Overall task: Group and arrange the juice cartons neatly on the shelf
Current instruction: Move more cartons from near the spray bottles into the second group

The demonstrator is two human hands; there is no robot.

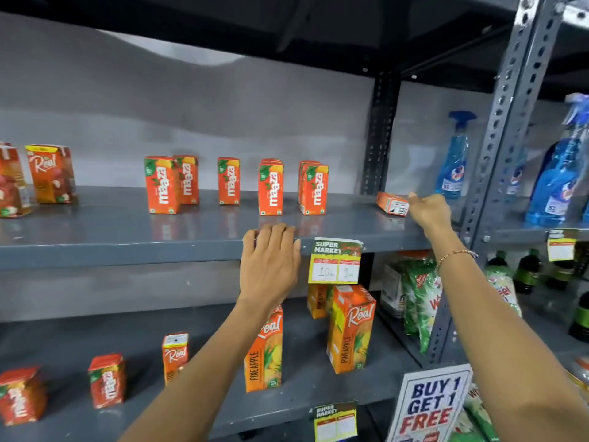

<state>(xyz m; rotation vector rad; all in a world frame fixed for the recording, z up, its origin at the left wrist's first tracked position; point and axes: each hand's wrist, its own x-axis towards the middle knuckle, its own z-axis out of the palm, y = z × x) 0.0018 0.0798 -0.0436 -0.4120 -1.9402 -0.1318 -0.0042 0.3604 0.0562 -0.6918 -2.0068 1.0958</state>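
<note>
Several small orange Maaza cartons [270,189] stand upright in loose pairs along the upper grey shelf [127,247]. One small orange carton [391,202] lies on its side at the shelf's right end; my right hand [428,211] touches its end, fingers curled, and whether it grips the carton is unclear. My left hand [270,263] rests flat on the shelf's front edge, fingers apart, holding nothing. Two red Real cartons [51,173] stand at the far left. On the lower shelf stand tall Real pineapple cartons [350,330], a small Real carton [175,355] and two Maaza cartons [106,379].
A price tag [335,261] hangs from the upper shelf edge beside my left hand. A perforated metal upright [506,129] bounds the bay on the right. Blue spray bottles [454,161] stand beyond it. A "Buy 1 Get 1 Free" sign [430,406] sits low right.
</note>
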